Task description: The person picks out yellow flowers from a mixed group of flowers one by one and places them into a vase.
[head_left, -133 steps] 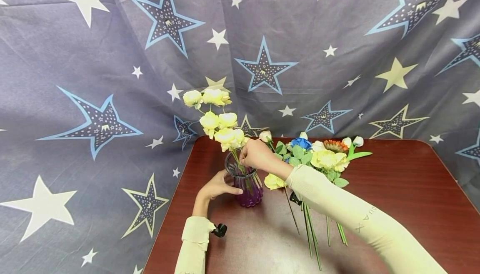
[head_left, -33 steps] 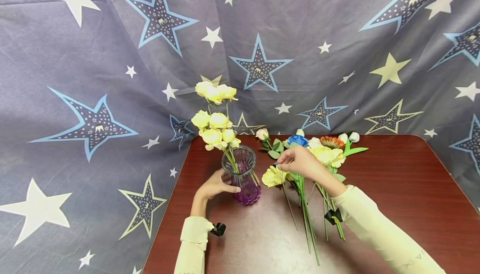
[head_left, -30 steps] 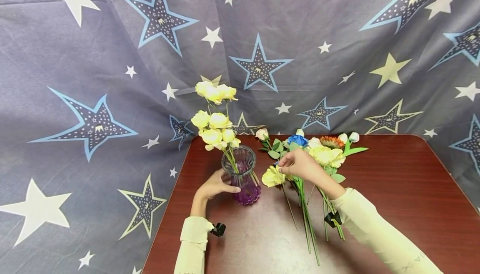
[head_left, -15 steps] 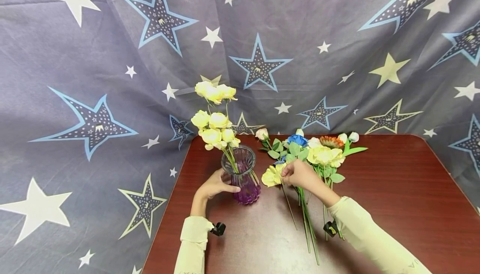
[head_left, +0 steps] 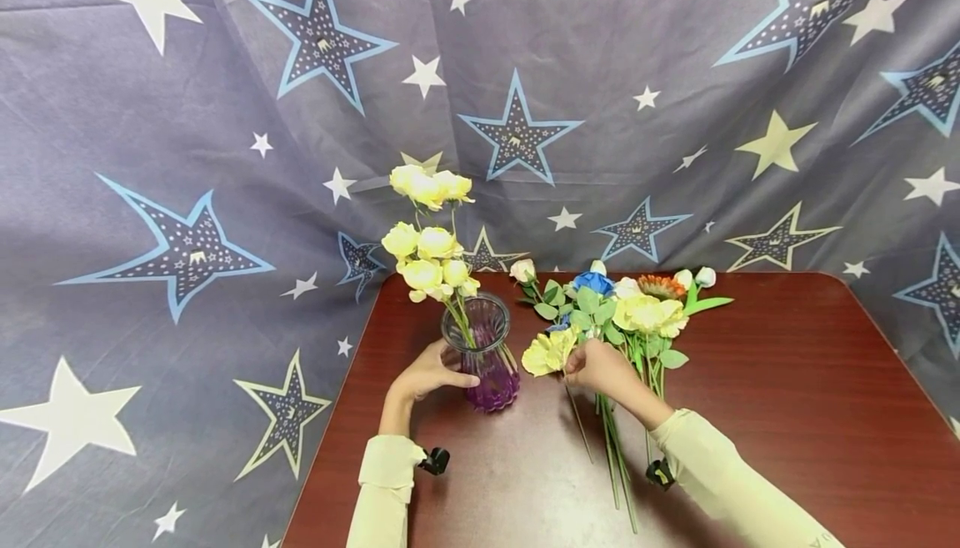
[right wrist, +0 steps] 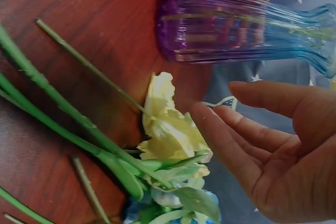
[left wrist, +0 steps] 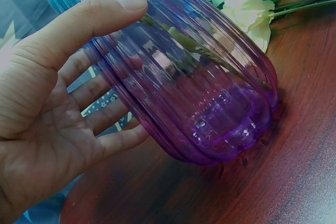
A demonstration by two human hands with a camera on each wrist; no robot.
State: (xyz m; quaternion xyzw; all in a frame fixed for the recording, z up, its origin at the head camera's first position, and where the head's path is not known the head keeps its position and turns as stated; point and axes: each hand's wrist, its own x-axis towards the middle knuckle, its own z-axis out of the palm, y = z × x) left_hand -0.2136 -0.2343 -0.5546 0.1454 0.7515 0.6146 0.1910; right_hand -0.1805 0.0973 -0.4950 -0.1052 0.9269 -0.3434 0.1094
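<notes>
My left hand (head_left: 426,377) holds the ribbed glass vase (head_left: 493,383), clear at the rim and purple at the base. In the left wrist view the thumb lies across the near side of the glass and the fingers are behind it. Tall yellow flowers (head_left: 423,273) stand in the vase, leaning left. My right hand (head_left: 606,371) is at a single yellow flower (head_left: 546,354) lying on the table, close to where bloom and stem meet. In the right wrist view, thumb and fingers are apart, with the fingertips beside the petals (right wrist: 170,135) and nothing pinched.
Behind and right of my right hand lie a blue flower (head_left: 594,283), an orange flower (head_left: 662,287), a larger yellow bloom (head_left: 648,314), a pale pink bud (head_left: 522,270) and white buds (head_left: 705,277). Green stems (head_left: 618,465) point toward the front. A starry cloth (head_left: 525,223) hangs behind the table (head_left: 787,381).
My right hand left the yellow flowers in the vase and went right to the lying flowers. Over the last second it came lower and nearer, beside the single yellow flower. My left hand stayed.
</notes>
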